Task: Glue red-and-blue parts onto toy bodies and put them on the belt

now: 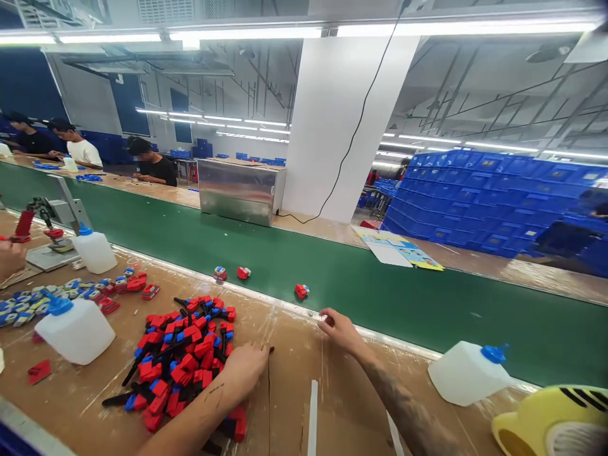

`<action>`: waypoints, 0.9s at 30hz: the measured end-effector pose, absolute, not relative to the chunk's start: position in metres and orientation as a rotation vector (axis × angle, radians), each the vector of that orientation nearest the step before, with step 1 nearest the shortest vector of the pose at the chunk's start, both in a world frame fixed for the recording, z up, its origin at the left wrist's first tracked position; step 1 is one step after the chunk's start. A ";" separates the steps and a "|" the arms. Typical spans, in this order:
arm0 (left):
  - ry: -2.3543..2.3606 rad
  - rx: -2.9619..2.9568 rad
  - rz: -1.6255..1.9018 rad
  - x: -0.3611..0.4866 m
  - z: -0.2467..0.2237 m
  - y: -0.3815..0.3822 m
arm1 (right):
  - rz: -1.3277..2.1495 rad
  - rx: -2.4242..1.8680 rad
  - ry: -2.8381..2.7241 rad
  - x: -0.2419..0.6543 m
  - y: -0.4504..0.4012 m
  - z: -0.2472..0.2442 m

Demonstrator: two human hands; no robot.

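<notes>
My left hand [247, 368] is at the right edge of a heap of red, blue and black plastic parts [190, 354]. Its fingers curl downward, and a thin black tip [272, 349] of a plastic part pokes out beyond them; the rest is covered by the hand. Over the near edge of the green conveyor belt [380, 304] is my right hand [339, 330], its fingers bent but apart, with nothing visible between them. Just beyond it, a small red, white and blue piece [301, 291] lies on the belt.
White bottles with blue caps stand left [78, 332] and right [468, 373] on the bench. A yellow device [555, 424] sits lower right. Another person's hand [12, 258] is near a small press [52, 231]. Two more pieces [243, 273] lie on the belt.
</notes>
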State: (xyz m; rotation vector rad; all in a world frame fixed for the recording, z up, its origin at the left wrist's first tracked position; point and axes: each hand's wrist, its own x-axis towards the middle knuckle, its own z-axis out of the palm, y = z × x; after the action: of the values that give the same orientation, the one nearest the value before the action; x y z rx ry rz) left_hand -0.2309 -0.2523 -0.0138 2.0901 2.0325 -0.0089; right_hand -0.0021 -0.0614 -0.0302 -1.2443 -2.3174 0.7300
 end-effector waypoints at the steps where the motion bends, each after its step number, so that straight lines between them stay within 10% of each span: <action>1: 2.010 2.110 0.030 -0.230 -0.013 -0.254 | 0.715 -1.279 -2.289 -0.022 -0.045 -0.030; 16: 1.278 1.258 1.193 -0.200 -0.073 -0.294 | 0.808 -0.793 -2.072 -0.048 -0.071 -0.017; 27: 1.033 1.014 1.228 -0.127 -0.043 -0.301 | 0.948 -0.830 -1.743 0.086 -0.187 -0.010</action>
State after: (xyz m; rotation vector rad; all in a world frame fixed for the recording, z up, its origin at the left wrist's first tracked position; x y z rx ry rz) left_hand -0.1268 -0.3011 -0.0430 1.0144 1.0326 1.2280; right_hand 0.0859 -0.1865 -0.0100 -0.8300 -1.7431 0.9480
